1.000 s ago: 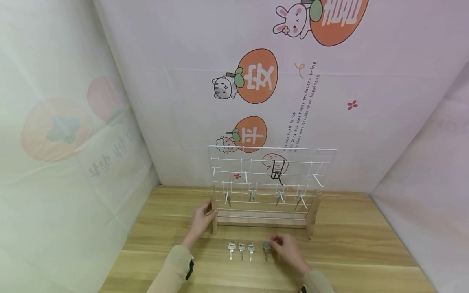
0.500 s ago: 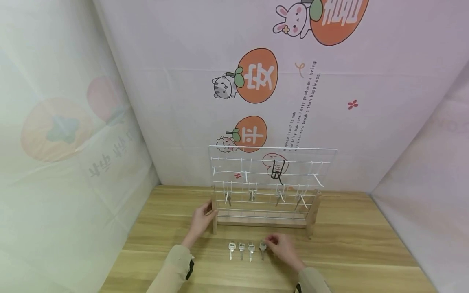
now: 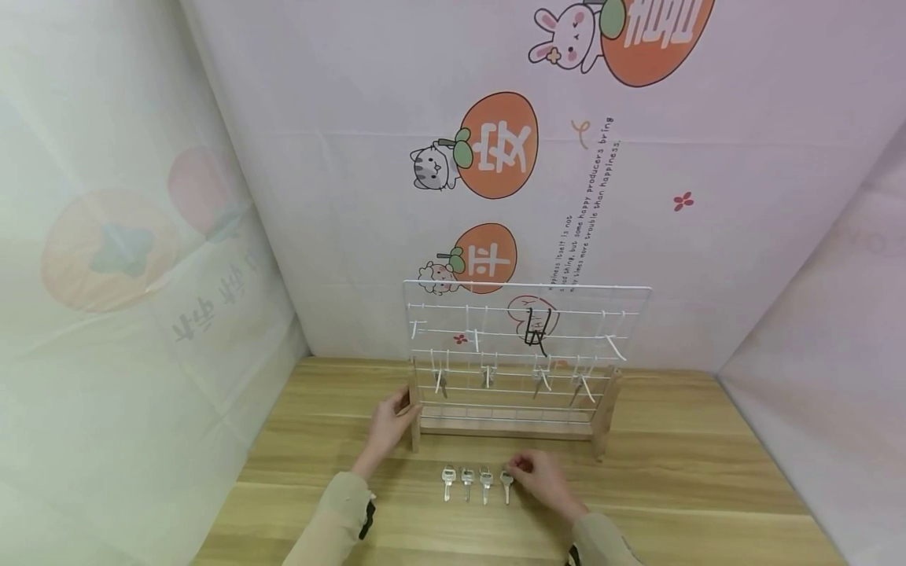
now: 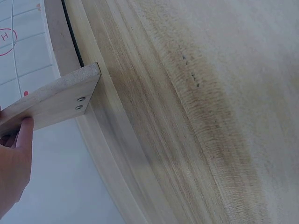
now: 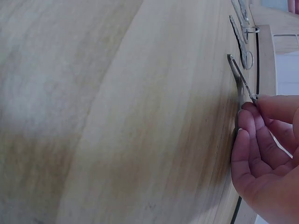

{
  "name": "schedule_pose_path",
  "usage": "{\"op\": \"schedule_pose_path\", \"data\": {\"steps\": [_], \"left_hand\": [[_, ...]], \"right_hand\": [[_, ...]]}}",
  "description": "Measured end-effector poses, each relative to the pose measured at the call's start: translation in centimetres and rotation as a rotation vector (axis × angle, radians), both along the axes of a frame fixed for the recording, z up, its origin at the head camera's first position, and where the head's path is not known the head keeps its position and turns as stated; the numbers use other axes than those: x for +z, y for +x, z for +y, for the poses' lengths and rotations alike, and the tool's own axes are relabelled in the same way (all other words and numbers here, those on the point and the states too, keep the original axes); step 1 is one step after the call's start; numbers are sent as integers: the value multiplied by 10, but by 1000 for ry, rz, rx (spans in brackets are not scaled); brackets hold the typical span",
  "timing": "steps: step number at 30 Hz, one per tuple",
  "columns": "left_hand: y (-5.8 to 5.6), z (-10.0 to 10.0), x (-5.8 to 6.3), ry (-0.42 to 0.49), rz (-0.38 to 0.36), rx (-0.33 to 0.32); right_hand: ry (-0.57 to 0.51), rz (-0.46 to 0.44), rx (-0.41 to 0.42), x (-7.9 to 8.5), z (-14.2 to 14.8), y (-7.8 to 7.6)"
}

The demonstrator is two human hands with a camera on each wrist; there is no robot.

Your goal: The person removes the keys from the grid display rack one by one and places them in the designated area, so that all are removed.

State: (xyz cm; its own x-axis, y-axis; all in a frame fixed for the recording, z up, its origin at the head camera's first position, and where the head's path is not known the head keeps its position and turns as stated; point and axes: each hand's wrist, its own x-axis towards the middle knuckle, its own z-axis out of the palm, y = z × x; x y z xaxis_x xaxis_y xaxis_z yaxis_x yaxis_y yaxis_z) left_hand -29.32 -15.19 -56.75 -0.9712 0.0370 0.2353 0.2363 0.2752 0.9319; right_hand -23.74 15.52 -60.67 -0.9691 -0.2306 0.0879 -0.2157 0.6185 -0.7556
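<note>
My right hand (image 3: 543, 478) pinches the head end of a silver key (image 3: 506, 489) between thumb and forefinger. In the right wrist view, the key (image 5: 242, 77) tilts up from its tip toward the fingertips, close over the table. Beside it, to the left, three silver keys (image 3: 467, 485) lie in a row, shafts toward me, with small rings at their heads. My left hand (image 3: 388, 424) grips the left wooden upright of a white wire rack (image 3: 527, 288). In the left wrist view, the thumb lies on the flat side of that upright (image 4: 65, 95); the other fingers are partly hidden behind it.
Several white hooks on the rack's lower row carry hanging keys (image 3: 487, 378). Higher up are more white hooks (image 3: 613, 347) and a black hook (image 3: 535, 334). The rack stands on a wood-grain table (image 3: 679, 487), with a printed cloth (image 3: 368, 204) behind and at the sides.
My right hand has moved slightly left with its key, bringing it closer to the row of three. The left hand stays on the rack's upright.
</note>
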Motion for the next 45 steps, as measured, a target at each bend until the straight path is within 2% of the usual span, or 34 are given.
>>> {"op": "schedule_pose_path", "data": {"steps": [5,8,14,16,22,28,35,45], "left_hand": [[0,0,0,0,-5,5],[1,2,3,-1,-9,14],[12,5,24,2,-17,-11],[11,4,21,-8,-3,-9],[-1,1,0,-12,2,-4],[-1,0,-1,-13,5,1],[-2,0,-1,-18,13,-3],[-1,1,1,21,-12,-7]], "right_hand": [[20,46,29,-1,-2,-1],[26,40,29,-1,-3,-2],[34,45,36,0,-3,-1],[35,47,37,0,-3,-1],[39,50,45,1,-2,0],[43,81,69,2,0,0],[48,53,64,1,-1,0],[57,60,55,-3,-1,-2]]}}
